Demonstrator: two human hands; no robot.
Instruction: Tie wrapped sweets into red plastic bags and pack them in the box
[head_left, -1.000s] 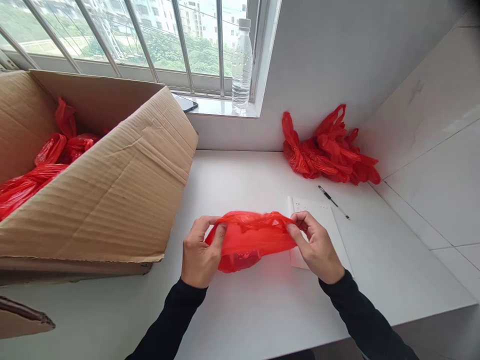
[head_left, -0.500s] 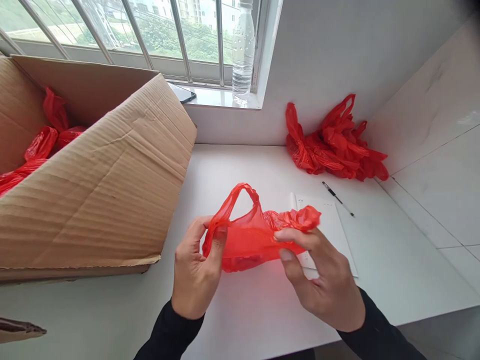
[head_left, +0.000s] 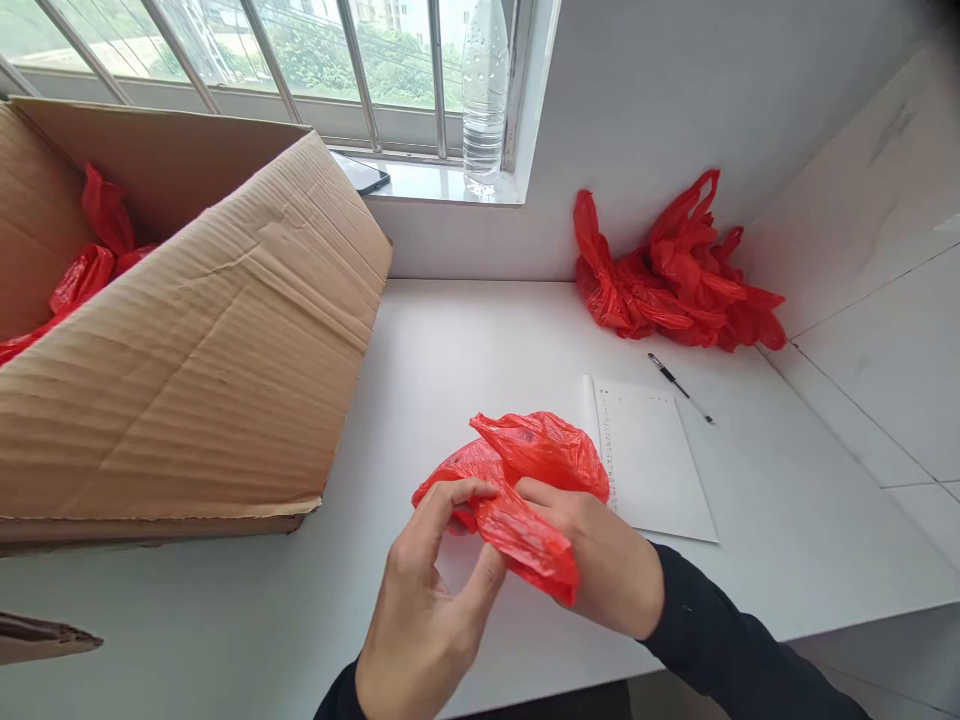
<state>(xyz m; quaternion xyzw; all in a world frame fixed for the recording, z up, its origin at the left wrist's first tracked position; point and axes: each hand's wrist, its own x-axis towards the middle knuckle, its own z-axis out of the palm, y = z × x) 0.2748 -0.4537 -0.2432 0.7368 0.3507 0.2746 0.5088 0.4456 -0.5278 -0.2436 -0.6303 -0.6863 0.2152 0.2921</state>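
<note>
A thin red plastic bag [head_left: 551, 452] is bunched above the white table, between my two hands. My left hand [head_left: 439, 590] pinches one part of it between thumb and fingers. From the right, my right hand [head_left: 600, 545] reaches into the folds; its fingertips are partly hidden behind a flap of the bag that hangs toward me. Whether anything lies inside the bag I cannot tell. Just beyond my right hand is a sheet of paper or notebook [head_left: 660, 460] with small writing down its left side.
A large open cardboard box [head_left: 195, 350] on the left holds red plastic bags [head_left: 82, 280]. More red bags [head_left: 675, 280] lie heaped at the back right, near a pen [head_left: 680, 388]. A water bottle [head_left: 484, 100] and a dark flat device [head_left: 361, 175] sit on the windowsill.
The bag has been turned and bunched up; its upright handle loop no longer shows. My right hand has moved left into the folds, and my left hand has shifted right and toward me.
</note>
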